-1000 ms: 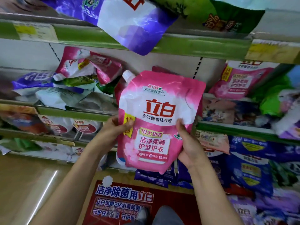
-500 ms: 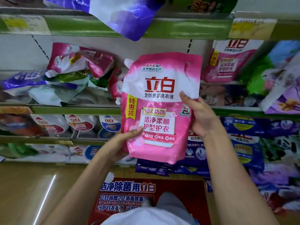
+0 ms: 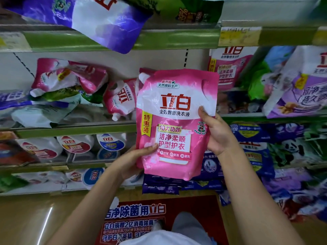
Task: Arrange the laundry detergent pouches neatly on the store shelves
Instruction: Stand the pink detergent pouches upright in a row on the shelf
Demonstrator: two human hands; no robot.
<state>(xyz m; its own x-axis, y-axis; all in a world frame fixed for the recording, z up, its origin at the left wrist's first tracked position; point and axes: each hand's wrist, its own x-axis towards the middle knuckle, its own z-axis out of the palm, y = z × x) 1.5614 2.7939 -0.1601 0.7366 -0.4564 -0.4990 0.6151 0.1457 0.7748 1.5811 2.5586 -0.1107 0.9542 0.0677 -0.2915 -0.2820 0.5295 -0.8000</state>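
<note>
A pink and white detergent pouch (image 3: 175, 110) stands upright in front of the middle shelf (image 3: 74, 129), held by both hands. My left hand (image 3: 134, 160) grips its lower left edge, thumb on the front. My right hand (image 3: 215, 133) holds the right edge, thumb across the front and fingers behind. Behind the pouch a second pink pouch (image 3: 122, 98) leans on the shelf with its spout down. An upright pink pouch (image 3: 228, 68) stands at the right of the same shelf.
A jumbled pile of pink, green and white pouches (image 3: 67, 89) lies on the middle shelf's left. A purple pouch (image 3: 99, 20) overhangs the top shelf. Purple and blue pouches (image 3: 256, 138) fill the right and lower shelves. A red floor mat (image 3: 141, 214) lies below.
The pink pouch has risen slightly against the shelves and stayed upright. My left hand slid from its mid left edge to the lower left; my right hand moved up the right edge.
</note>
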